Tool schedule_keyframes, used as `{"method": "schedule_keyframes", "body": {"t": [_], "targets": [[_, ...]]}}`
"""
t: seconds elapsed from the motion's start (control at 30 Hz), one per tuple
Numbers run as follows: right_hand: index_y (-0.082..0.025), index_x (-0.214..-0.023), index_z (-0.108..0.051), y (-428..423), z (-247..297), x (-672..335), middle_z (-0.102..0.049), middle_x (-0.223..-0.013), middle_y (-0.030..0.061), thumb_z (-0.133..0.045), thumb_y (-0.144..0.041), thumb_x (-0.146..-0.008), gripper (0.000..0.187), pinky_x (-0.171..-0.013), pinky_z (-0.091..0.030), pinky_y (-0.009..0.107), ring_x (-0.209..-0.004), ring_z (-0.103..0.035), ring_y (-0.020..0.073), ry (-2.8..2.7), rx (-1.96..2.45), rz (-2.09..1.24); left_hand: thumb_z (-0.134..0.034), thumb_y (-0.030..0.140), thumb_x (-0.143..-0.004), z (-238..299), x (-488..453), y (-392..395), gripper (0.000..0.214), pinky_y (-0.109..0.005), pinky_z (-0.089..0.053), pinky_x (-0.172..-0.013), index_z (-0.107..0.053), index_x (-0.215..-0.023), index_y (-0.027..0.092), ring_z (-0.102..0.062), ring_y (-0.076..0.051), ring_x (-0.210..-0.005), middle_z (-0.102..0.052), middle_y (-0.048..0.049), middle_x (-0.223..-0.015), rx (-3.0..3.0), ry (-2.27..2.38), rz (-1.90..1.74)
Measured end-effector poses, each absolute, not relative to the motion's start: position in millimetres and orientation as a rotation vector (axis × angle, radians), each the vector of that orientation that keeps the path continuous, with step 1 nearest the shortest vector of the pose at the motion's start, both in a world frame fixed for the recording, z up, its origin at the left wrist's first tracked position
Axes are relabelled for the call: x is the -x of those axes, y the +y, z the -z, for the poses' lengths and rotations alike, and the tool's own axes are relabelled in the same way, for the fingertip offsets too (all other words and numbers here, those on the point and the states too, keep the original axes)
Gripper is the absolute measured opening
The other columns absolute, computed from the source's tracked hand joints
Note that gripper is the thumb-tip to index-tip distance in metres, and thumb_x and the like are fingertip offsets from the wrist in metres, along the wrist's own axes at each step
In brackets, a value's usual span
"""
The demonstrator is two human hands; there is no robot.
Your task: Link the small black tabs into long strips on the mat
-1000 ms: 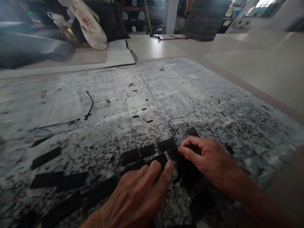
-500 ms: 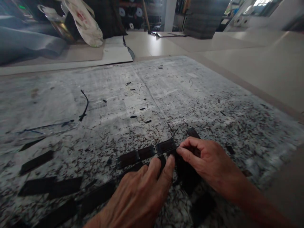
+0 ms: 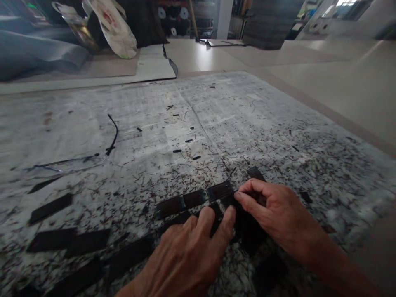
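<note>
My left hand [image 3: 188, 243] lies palm down with its fingers bent and apart, fingertips resting on dark flat pieces. Index finger and thumb reach toward a small black strip [image 3: 228, 199]. At that strip's right end, the thumb and forefinger of my right hand [image 3: 272, 210] are pinched together; the exact grip is partly hidden. Just beyond my fingers, a row of black rectangular pieces [image 3: 193, 199] runs slantwise, with a loose thread [image 3: 232, 174] sticking up at its right end. More dark pieces [image 3: 250, 231] lie beneath my right hand.
Several black rectangles [image 3: 51, 208] are scattered at left. Short dark thread scraps litter the whitish sheet [image 3: 148, 111] on the table. A bent black cord [image 3: 115, 134] lies farther back. Behind stand a white patterned bag [image 3: 116, 31], a jug [image 3: 77, 29] and a dark stack [image 3: 268, 24].
The whole view has shifted slightly, so things sit a little farther right. My left index finger has moved a little nearer my right fingertips. The right hand keeps its pinch.
</note>
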State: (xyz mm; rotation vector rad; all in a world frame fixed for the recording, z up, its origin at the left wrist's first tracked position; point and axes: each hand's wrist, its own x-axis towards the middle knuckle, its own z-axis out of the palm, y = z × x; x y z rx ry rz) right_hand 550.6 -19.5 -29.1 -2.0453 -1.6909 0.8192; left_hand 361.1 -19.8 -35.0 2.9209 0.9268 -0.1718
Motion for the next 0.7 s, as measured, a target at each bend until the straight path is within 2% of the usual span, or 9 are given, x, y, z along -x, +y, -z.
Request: {"method": "schedule_keyframes", "body": {"t": [0.47, 0.7], "targets": [[-0.023, -0.071, -0.061, -19.8, 28.3, -549.2, -0.061, -0.06, -0.0031, -0.05, -0.033, -0.08, 0.018, -0.051, -0.035, 0.024, -0.054, -0.053, 0.013, -1.692, 2.059, -0.803, -0.033, 0.002, -0.075, 39.3, -361.6, -19.9, 0.066, -0.023, -0.042, -0.047, -0.019, -0.138, 0.016, -0.057, -0.016, -0.065, -0.056, -0.0053, -0.09, -2.962, 0.979, 0.121], [-0.023, -0.076, -0.063, -19.2, 26.2, -558.0, -0.06, -0.062, -0.0045, -0.052, -0.032, -0.081, 0.015, -0.051, -0.037, 0.022, -0.055, -0.053, 0.0111, -1.61, 1.926, -0.933, -0.033, 0.006, -0.078, 42.7, -360.5, -17.8, 0.06, -0.022, -0.043, -0.047, -0.023, -0.135, 0.018, -0.058, -0.014, -0.067, -0.057, -0.0049, -0.093, -2.952, 0.991, 0.076]]}}
